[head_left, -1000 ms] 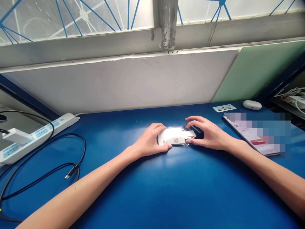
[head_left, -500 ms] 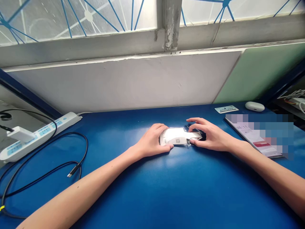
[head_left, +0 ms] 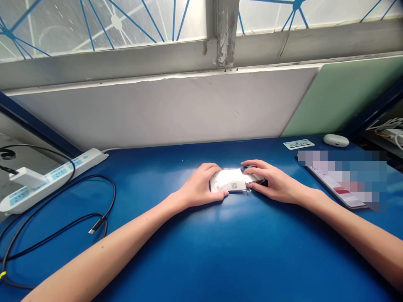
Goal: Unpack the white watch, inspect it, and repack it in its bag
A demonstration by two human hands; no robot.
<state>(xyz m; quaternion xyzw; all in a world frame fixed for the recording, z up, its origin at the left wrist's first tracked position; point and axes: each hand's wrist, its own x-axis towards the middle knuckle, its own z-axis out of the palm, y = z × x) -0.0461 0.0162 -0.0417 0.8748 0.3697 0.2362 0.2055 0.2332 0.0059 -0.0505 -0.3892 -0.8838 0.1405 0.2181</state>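
Note:
A small flat packet [head_left: 225, 178] with a white label and a printed square code lies on the blue table, its surface shiny like clear film. My left hand [head_left: 201, 184] grips the left end, thumb along the near edge and fingers over the far side. At the right end, my right hand [head_left: 270, 180] pinches the packet, thumb near and fingers on the far side, with the index finger raised a little. Glare washes out part of the label, and the right fingers partly hide a darker, glossy end portion.
On the left stand a white power strip [head_left: 59, 178] with a plugged-in charger [head_left: 29, 178] and a looped black cable [head_left: 108, 180]. At the right are a phone-like screen [head_left: 340, 188], partly pixelated, a printed card [head_left: 299, 144] and a white rounded case [head_left: 336, 140]. A wall rises behind the blue table [head_left: 201, 260].
My right hand has shifted slightly left and its fingers have closed in on the packet's right end. The left hand and the packet have hardly moved.

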